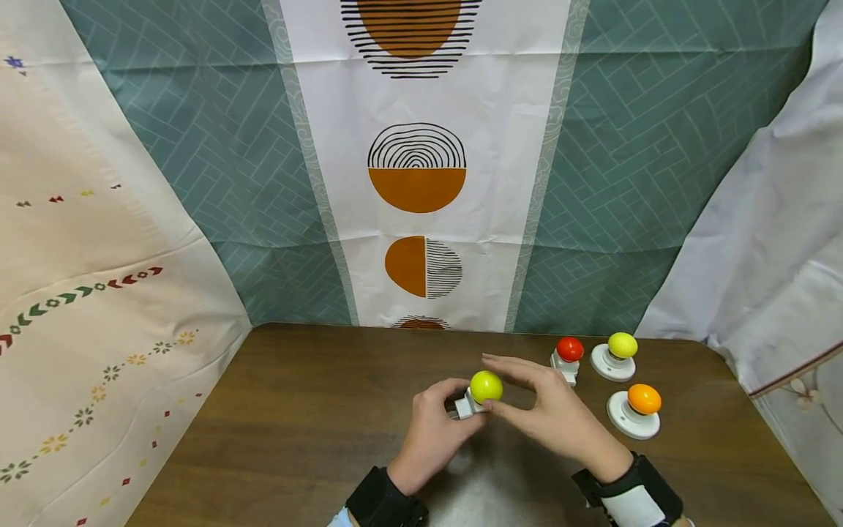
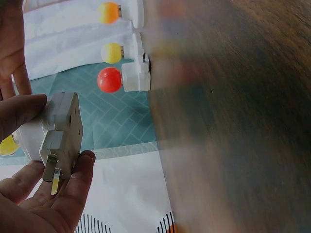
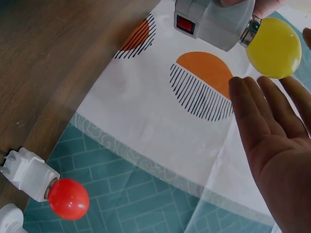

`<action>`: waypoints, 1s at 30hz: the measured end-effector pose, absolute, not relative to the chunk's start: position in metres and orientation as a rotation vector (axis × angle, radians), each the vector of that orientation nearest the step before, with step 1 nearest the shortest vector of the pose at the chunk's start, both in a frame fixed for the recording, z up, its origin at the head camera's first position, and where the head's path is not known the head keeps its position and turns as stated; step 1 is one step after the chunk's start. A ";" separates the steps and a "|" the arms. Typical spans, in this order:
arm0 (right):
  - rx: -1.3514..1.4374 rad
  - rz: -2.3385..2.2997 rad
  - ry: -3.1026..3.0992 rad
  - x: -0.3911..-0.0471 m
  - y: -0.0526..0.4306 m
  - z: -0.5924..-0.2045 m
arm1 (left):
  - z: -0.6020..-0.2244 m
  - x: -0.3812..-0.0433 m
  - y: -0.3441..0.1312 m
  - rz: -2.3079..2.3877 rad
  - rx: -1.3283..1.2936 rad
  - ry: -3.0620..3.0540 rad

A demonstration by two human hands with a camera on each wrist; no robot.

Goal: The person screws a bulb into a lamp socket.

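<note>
My left hand (image 1: 435, 421) grips a white plug-in bulb holder (image 2: 60, 114) between thumb and fingers, above the table. Two metal prongs (image 2: 52, 172) stick out of the holder, and a red switch (image 3: 185, 24) shows in the right wrist view. A yellow-green bulb (image 1: 486, 386) sits in the holder, its metal collar (image 3: 250, 31) partly visible. My right hand (image 1: 549, 410) is beside the bulb, with long straight fingers spread from the thumb. Its fingertips lie close to the bulb; whether they touch it I cannot tell.
Right of my hands, a red bulb (image 1: 569, 349) stands in another white plug-in holder (image 1: 565, 369). Beyond it are a yellow bulb (image 1: 622, 345) and an orange bulb (image 1: 644, 399) on round white bases. A patterned cloth (image 1: 500, 183) hangs behind the brown table (image 1: 316, 410).
</note>
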State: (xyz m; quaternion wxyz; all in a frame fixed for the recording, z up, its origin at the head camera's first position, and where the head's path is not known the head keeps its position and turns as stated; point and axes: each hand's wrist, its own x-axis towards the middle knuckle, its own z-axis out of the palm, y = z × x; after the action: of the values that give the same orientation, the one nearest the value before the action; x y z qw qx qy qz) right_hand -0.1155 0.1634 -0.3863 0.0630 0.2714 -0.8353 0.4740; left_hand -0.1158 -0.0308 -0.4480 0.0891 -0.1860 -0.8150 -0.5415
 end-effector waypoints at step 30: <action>0.700 1.454 -2.453 -0.111 0.157 -0.390 | -0.443 -0.112 -0.030 -1.610 -0.557 -2.438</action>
State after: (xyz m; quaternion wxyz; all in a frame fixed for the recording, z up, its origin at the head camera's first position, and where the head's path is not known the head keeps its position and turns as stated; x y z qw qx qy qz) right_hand -0.1112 0.1566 -0.3900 0.1023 0.2372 -0.8310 0.4926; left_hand -0.1124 -0.0303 -0.4427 0.0837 -0.1866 -0.8167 -0.5396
